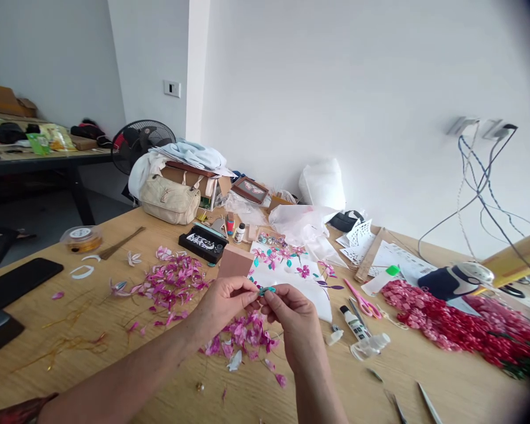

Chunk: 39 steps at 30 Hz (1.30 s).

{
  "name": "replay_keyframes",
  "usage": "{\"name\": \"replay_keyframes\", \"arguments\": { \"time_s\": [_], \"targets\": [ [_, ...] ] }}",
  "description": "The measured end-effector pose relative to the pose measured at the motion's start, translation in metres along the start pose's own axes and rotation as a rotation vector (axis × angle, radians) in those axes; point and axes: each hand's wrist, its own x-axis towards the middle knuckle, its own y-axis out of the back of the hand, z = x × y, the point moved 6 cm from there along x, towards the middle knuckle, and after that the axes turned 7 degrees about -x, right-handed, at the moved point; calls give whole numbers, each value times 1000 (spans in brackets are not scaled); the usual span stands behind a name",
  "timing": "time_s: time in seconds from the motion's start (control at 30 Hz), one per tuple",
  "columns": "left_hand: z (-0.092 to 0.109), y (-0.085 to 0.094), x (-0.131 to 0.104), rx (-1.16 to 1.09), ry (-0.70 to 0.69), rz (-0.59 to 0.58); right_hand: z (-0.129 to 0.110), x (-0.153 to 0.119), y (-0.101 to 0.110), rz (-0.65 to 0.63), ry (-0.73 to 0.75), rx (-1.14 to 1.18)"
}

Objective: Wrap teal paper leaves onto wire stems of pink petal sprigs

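Observation:
Between the fingertips of both hands is a small teal leaf-like piece (267, 290). My left hand (233, 296) pinches its left end with thumb and forefinger. On the other end, my right hand (291, 309) grips it with thumb and forefinger, the other fingers curled under. Beneath the hands lies a loose pile of pink petals (241, 338), with a larger magenta petal pile (176, 282) to the left. Just beyond, a white sheet (287, 285) carries pink flowers (304, 271) and teal leaves. A brown card (235, 263) lies next to the sheet.
To the right are pink scissors (363, 300), a glue bottle (354, 323), a clear bottle (375, 344), tweezers (429, 402) and red-pink flower bunches (446, 324). A black box (203, 242), beige bag (170, 199) and plastic bags (300, 224) stand behind. A dark phone (22, 282) lies left.

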Motion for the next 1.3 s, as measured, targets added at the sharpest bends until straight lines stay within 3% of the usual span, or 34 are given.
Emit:
{"name": "replay_keyframes", "arguments": {
  "time_s": [0.43,0.8,1.0,1.2,1.3],
  "targets": [
    [-10,2,4,-14,-2,-59,2,1,1,92,34,-90],
    [-2,3,1,50,-40,3,0,-4,-4,119,57,-79],
    [1,5,1,-19,-6,-7,-3,-3,-4,74,91,-152],
    [7,9,0,-103,-12,46,5,-2,-18,-145,40,-136],
    [9,10,0,-64,-22,58,10,-1,-19,-110,33,-147]
  ]
}}
